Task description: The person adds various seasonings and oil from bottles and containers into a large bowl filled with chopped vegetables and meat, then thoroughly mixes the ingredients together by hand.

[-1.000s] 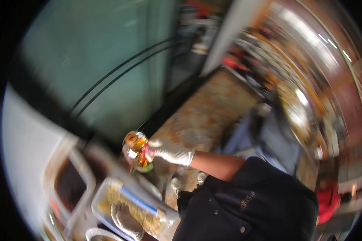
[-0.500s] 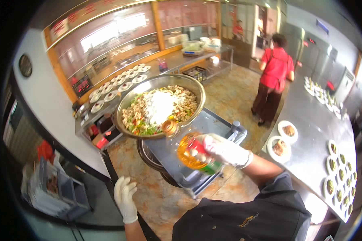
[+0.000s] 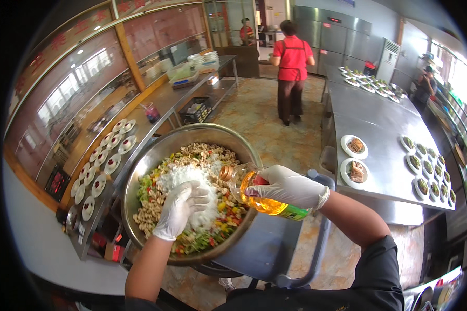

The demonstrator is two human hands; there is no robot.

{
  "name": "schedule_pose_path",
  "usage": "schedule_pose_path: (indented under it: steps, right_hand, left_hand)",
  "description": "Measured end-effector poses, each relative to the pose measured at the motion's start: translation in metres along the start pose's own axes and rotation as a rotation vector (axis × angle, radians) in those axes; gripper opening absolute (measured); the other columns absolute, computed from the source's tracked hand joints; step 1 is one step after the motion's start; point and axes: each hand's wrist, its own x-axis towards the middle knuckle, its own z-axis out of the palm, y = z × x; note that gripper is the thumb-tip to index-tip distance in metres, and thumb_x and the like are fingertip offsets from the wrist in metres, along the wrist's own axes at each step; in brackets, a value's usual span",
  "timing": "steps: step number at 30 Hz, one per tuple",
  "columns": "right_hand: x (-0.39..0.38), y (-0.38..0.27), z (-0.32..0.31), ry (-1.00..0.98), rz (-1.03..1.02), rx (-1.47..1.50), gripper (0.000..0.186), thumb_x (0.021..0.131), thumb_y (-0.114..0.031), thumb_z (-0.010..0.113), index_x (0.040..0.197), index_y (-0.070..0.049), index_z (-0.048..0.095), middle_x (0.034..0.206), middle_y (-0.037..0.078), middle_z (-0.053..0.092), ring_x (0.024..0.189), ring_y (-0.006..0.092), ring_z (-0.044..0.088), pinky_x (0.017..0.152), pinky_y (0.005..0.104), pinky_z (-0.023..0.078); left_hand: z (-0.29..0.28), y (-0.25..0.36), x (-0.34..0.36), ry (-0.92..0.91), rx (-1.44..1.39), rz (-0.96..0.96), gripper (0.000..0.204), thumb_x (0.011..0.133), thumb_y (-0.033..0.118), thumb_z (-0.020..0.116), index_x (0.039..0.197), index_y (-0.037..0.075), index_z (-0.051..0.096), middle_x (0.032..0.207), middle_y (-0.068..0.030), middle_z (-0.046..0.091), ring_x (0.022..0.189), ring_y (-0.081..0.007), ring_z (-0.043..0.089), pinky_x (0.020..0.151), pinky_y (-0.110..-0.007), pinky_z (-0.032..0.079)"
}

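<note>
My gloved right hand is closed around a clear plastic bottle of yellow oil. The bottle lies nearly level, its orange-brown capped end pointing left over a wide metal bowl. Chopped green, red and yellow vegetables and pale peanut-like pieces fill much of this bowl. A mound of white powder covers their middle. Just at the mound is my left hand, gloved and holding nothing, with fingers stretched toward the bottle. Whether it touches the powder I cannot tell.
Under the bowl stands a grey-blue cart. To the right, a steel table carries several plated dishes. Small white plates line the left counter. A person in a red shirt stands on the aisle floor ahead.
My left hand has come up from beside the cart to over the bowl. The bowl now appears nearer, and the bottle has tipped to nearly level at its right rim.
</note>
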Motion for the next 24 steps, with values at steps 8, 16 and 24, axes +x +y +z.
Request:
schedule_pose_path:
  steps: [8, 16, 24]
  right_hand:
    - [0.096, -0.048, 0.064, -0.055, 0.272, -0.804, 0.057, 0.088, -0.053, 0.059, 0.086, 0.003, 0.066, 0.081, 0.024, 0.065, 0.078, 0.0388, 0.064, 0.072, 0.0462, 0.05]
    - [0.137, -0.088, 0.095, -0.106, 0.362, -1.141, 0.045, 0.085, -0.046, 0.063, 0.09, -0.002, 0.071, 0.088, 0.019, 0.069, 0.083, 0.0355, 0.068, 0.069, 0.044, 0.054]
    - [0.163, -0.101, 0.106, -0.037, 0.266, -1.219, 0.036, 0.08, -0.039, 0.066, 0.087, -0.003, 0.072, 0.083, 0.015, 0.07, 0.076, 0.0322, 0.069, 0.062, 0.0413, 0.054]
  left_hand:
    - [-0.056, -0.018, 0.103, -0.166, -0.299, -0.357, 0.041, 0.097, 0.031, 0.047, 0.121, -0.002, 0.049, 0.112, -0.0179, 0.056, 0.103, -0.0269, 0.056, 0.089, -0.042, 0.049]
    - [-0.083, -0.069, 0.143, -0.181, -0.313, -0.49, 0.022, 0.097, 0.012, 0.041, 0.102, -0.007, 0.052, 0.078, -0.0086, 0.056, 0.059, -0.0126, 0.052, 0.049, -0.023, 0.046]
    - [-0.105, -0.074, 0.152, -0.233, 0.377, -0.211, 0.048, 0.086, 0.052, 0.059, 0.063, 0.01, 0.054, 0.053, 0.0014, 0.046, 0.044, -0.0096, 0.043, 0.041, -0.029, 0.033]
